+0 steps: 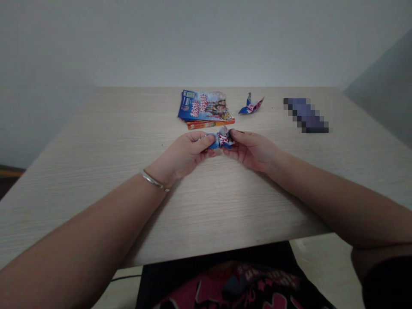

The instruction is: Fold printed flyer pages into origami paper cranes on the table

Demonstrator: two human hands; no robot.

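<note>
Between my two hands, just above the table, is a folded piece of blue printed paper [224,139] with red and white lettering. My left hand [193,150] pinches its left end between thumb and fingers. On the other side, my right hand [249,148] grips the right end the same way. The fingers cover both ends of the paper, so its full shape is partly hidden. Behind my right hand stands a folded paper crane [251,107] in the same blue print, with its points raised.
A stack of printed flyers [206,105] lies behind my left hand, with an orange printed edge sticking out below. A pixelated dark rectangular object [305,115] lies at the back right. The pale wooden table [112,128] meets a wall [206,43] at its far edge.
</note>
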